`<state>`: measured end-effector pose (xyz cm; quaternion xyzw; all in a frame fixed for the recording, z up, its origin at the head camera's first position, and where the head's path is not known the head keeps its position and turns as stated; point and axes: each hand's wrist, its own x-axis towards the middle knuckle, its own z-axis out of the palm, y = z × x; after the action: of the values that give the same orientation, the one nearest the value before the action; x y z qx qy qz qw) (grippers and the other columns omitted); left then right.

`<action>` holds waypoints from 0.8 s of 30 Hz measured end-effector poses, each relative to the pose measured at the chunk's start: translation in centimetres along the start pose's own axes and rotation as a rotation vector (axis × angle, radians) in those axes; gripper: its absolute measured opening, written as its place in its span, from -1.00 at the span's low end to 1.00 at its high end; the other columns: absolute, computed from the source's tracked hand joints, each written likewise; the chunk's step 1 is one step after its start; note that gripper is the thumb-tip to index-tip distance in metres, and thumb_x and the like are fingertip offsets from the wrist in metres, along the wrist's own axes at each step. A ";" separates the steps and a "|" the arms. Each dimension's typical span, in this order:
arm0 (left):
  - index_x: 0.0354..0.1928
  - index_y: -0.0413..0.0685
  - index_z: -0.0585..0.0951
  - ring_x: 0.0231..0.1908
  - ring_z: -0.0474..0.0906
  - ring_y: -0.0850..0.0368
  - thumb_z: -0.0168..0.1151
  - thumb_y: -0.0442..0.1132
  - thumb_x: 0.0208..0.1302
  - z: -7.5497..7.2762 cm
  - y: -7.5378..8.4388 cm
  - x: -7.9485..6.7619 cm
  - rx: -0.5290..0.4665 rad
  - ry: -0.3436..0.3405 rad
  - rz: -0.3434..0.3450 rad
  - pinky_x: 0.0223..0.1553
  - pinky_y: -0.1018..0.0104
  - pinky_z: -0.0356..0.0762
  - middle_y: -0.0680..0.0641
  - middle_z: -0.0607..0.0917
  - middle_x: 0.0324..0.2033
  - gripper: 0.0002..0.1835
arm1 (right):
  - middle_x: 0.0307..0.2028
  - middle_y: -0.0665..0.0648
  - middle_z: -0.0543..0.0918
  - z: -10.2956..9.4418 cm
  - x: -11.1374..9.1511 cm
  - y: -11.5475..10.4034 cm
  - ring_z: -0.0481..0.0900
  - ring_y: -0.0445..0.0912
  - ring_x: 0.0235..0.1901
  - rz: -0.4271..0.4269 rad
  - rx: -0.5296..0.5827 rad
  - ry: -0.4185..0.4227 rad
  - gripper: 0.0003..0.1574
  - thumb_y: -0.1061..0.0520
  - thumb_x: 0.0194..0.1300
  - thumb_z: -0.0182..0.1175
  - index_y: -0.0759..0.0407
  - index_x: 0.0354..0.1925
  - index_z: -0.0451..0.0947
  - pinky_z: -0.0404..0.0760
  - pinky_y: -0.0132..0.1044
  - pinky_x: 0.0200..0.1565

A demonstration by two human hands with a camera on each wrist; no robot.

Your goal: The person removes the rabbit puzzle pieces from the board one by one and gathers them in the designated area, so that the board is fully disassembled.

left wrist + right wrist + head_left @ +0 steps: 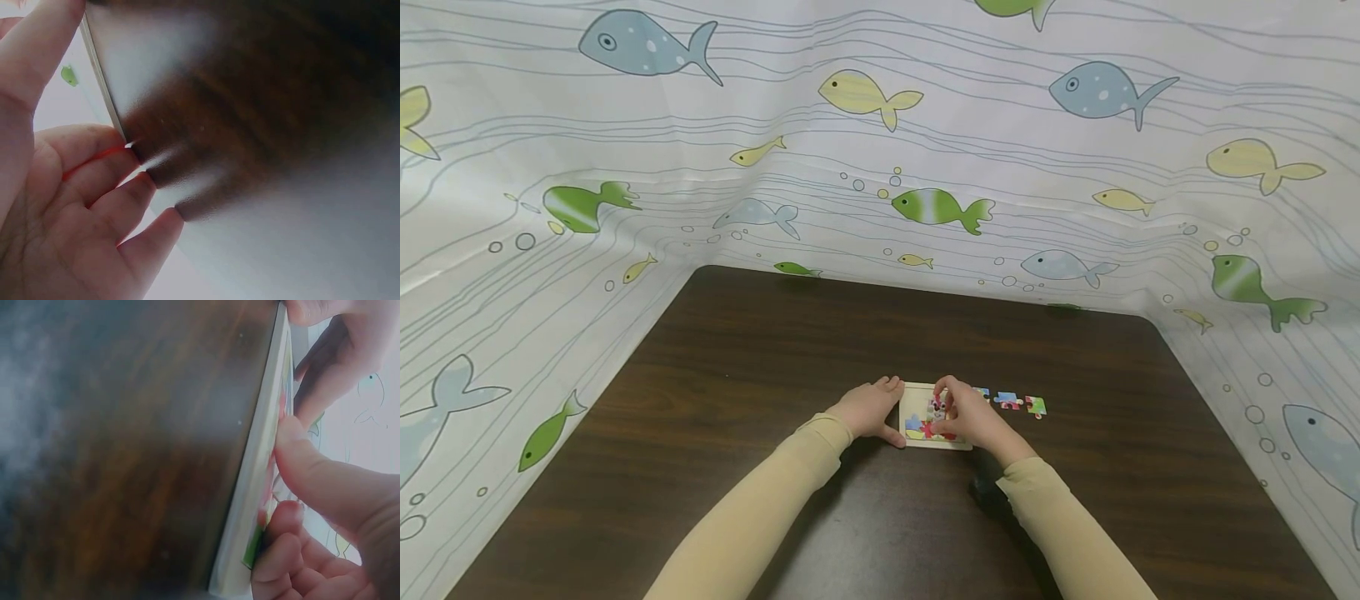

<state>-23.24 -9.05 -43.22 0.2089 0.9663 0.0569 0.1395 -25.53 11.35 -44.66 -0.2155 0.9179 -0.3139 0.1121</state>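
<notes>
A small wooden jigsaw tray (917, 387), pale at the rim, lies flat on the table with colourful pieces partly filling it. My left hand (868, 408) rests along its left edge, fingers fairly straight and thumb at the near corner; the left wrist view shows the fingertips (147, 178) down on the table. Over the tray, my right hand (979, 419) pinches a puzzle piece (937, 406) with a cartoon face on it. From the right wrist, the thumb (312, 465) touches the puzzle's surface with the other fingers curled beside it. The hand hides much of that piece.
Loose puzzle pieces lie right of the tray: a blue and pink one (1008, 401), a green and red one (1036, 406), and another (982, 392) partly behind my right hand. Beyond the dark wooden table (760, 333) hangs a white fish-patterned curtain (820, 183).
</notes>
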 end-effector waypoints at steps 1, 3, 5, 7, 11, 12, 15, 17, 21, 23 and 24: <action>0.43 -0.19 0.18 0.42 0.09 0.01 0.34 0.29 -0.04 0.0 0.0 0.0 0.000 0.001 0.001 0.35 0.12 0.20 -0.13 0.19 0.42 0.09 | -0.40 0.07 0.48 0.0 0.0 0.0 0.39 -0.11 -0.54 0.005 0.010 0.001 -0.37 0.17 -0.03 0.48 0.16 -0.03 0.39 0.39 -0.31 -0.53; 0.42 -0.19 0.18 0.42 0.09 0.01 0.34 0.29 -0.04 -0.1 0.0 0.0 0.001 0.002 0.002 0.35 0.12 0.20 -0.13 0.19 0.42 0.09 | -0.38 0.08 0.49 0.0 -0.1 -0.1 0.40 -0.11 -0.54 0.014 0.033 0.001 -0.37 0.18 -0.01 0.47 0.16 -0.02 0.37 0.42 -0.30 -0.53; 0.42 -0.20 0.18 0.42 0.09 0.00 0.35 0.28 -0.04 -0.1 0.0 -0.1 -0.001 0.003 0.002 0.34 0.11 0.20 -0.14 0.20 0.42 0.09 | -0.37 0.08 0.49 0.0 -0.2 -0.2 0.42 -0.11 -0.54 0.018 0.052 -0.003 -0.37 0.19 0.01 0.46 0.15 0.00 0.35 0.43 -0.29 -0.53; 0.43 -0.20 0.17 0.42 0.09 0.00 0.34 0.28 -0.04 -0.1 0.0 -0.1 -0.002 0.002 0.002 0.34 0.11 0.20 -0.14 0.19 0.42 0.09 | -0.37 0.07 0.49 0.1 -0.3 -0.2 0.43 -0.11 -0.55 0.019 0.060 -0.009 -0.37 0.21 0.03 0.44 0.14 0.01 0.32 0.45 -0.29 -0.53; 0.43 -0.19 0.17 0.42 0.08 0.00 0.34 0.28 -0.03 0.0 0.0 -0.1 -0.003 -0.001 0.001 0.35 0.11 0.20 -0.13 0.19 0.42 0.09 | -0.40 0.05 0.48 0.2 -0.5 -0.1 0.42 -0.12 -0.56 0.006 0.052 -0.011 -0.39 0.23 0.07 0.41 0.09 0.01 0.30 0.44 -0.31 -0.53; 0.43 -0.19 0.17 0.42 0.08 0.00 0.34 0.28 -0.03 0.0 0.0 -0.1 -0.005 -0.002 0.000 0.35 0.11 0.19 -0.13 0.19 0.42 0.09 | -0.42 0.04 0.48 0.2 -0.5 -0.1 0.41 -0.13 -0.56 0.002 0.047 -0.009 -0.40 0.23 0.07 0.40 0.08 0.00 0.30 0.44 -0.31 -0.53; 0.43 -0.19 0.17 0.42 0.08 0.00 0.34 0.28 -0.03 0.0 0.0 -0.1 -0.010 -0.002 -0.001 0.35 0.11 0.19 -0.13 0.19 0.42 0.09 | -0.44 0.03 0.47 0.3 -0.5 0.0 0.40 -0.14 -0.57 -0.020 0.034 -0.004 -0.42 0.24 0.09 0.39 0.07 0.00 0.30 0.43 -0.32 -0.53; 0.43 -0.19 0.17 0.42 0.08 0.00 0.34 0.28 -0.03 0.0 0.1 -0.1 -0.012 -0.001 -0.001 0.35 0.11 0.20 -0.13 0.19 0.42 0.09 | -0.45 0.03 0.47 0.3 -0.5 0.1 0.40 -0.15 -0.57 -0.039 0.026 -0.003 -0.43 0.25 0.10 0.38 0.08 0.00 0.29 0.43 -0.33 -0.52; 0.42 -0.20 0.17 0.42 0.09 -0.01 0.34 0.28 -0.03 -0.1 0.0 -0.1 -0.010 0.004 0.003 0.34 0.11 0.20 -0.14 0.20 0.42 0.09 | -0.45 0.04 0.47 0.3 -0.5 0.3 0.39 -0.16 -0.57 -0.074 0.030 -0.006 -0.47 0.25 0.15 0.34 0.10 0.00 0.29 0.44 -0.34 -0.53; 0.42 -0.21 0.17 0.42 0.09 -0.01 0.34 0.28 -0.03 -0.1 0.0 -0.1 -0.010 0.006 0.006 0.34 0.11 0.20 -0.14 0.20 0.42 0.09 | -0.43 0.04 0.48 0.2 -0.5 0.3 0.40 -0.16 -0.56 -0.062 0.046 0.003 -0.53 0.24 0.19 0.31 0.09 -0.01 0.31 0.43 -0.34 -0.52; 0.42 -0.21 0.17 0.42 0.09 -0.01 0.34 0.28 -0.03 0.0 0.0 -0.1 -0.011 0.007 0.007 0.35 0.11 0.20 -0.14 0.20 0.42 0.09 | -0.42 0.05 0.48 0.2 -0.5 0.4 0.41 -0.16 -0.55 -0.054 0.056 0.009 -0.57 0.23 0.21 0.29 0.09 -0.03 0.32 0.43 -0.34 -0.51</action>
<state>-23.16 -9.08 -43.15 0.2111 0.9657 0.0635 0.1373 -25.18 11.71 -45.03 -0.2355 0.9031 -0.3433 0.1057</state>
